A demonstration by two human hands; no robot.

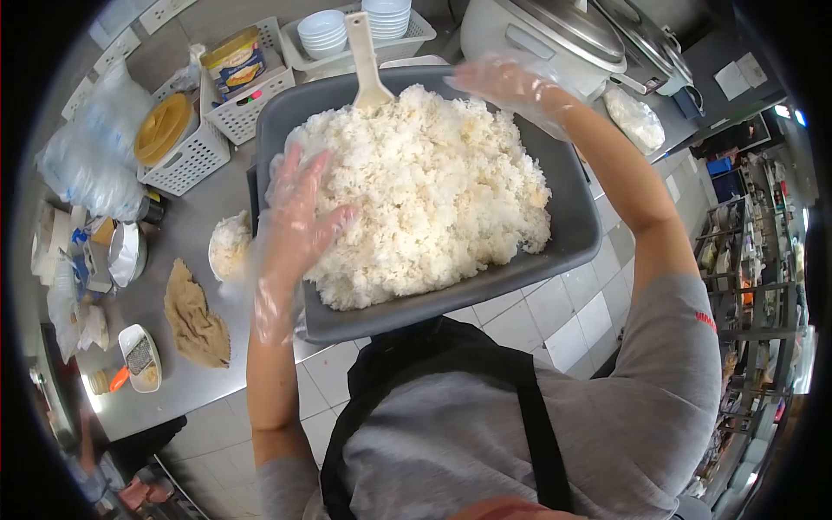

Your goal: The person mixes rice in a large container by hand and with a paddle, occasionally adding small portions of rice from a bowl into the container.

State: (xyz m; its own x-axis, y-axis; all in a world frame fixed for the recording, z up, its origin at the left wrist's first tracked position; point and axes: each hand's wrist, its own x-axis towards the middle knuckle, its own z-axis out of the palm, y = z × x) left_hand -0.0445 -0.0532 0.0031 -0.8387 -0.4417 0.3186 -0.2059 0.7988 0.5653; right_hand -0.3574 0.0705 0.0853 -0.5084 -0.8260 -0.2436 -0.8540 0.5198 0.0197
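A large grey tub (582,224) is heaped with cooked white rice (425,195). Both my hands wear clear plastic gloves. My left hand (299,204) reaches over the tub's left side, fingers spread against the edge of the rice, the thumb pointing in over it. At the far right rim, my right hand (511,80) is stretched out flat with nothing in it, its fingertips pointing left above the rice's far edge. A cream-coloured rice paddle (367,61) stands with its blade in the rice at the back, handle up.
White baskets (186,160) with tubs line the counter's back left. Stacked bowls (322,33) stand behind the tub, large rice cookers (555,39) at back right. On the left lie a brown cloth (195,316), a grater in a white dish (140,357) and a rice-filled bowl (230,247).
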